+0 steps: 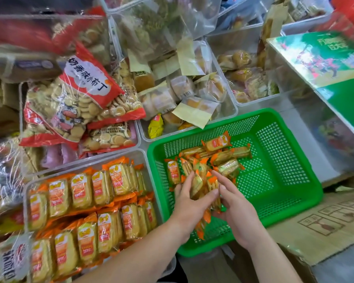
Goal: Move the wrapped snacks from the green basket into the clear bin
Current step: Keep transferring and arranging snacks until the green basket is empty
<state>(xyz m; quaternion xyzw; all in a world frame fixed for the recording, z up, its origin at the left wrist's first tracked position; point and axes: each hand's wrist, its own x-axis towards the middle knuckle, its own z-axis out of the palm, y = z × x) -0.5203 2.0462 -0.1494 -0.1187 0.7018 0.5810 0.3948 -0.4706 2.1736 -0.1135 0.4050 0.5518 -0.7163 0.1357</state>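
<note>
- I'm gripping a bundle of snacks [199, 185] between left hand [189, 203] and right hand [236, 211], by the basket's [284, 152] left edge.
- The bin [25, 195] is sitting nearly full; several more are lying mid-basket.

Biscuit bag [86, 88] (red), green box [325, 58], cardboard [325, 221]

Green basket [290, 180] bare on its right; clear bin [86, 164] looks nearly full.

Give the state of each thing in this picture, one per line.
Green basket: partly filled, much floor bare.
Loose snacks: piled in basket.
Held snacks: bunched between both hands, over basket.
Left hand: gripping held snacks.
Right hand: gripping held snacks.
Clear bin: nearly full, snacks in rows.
</note>
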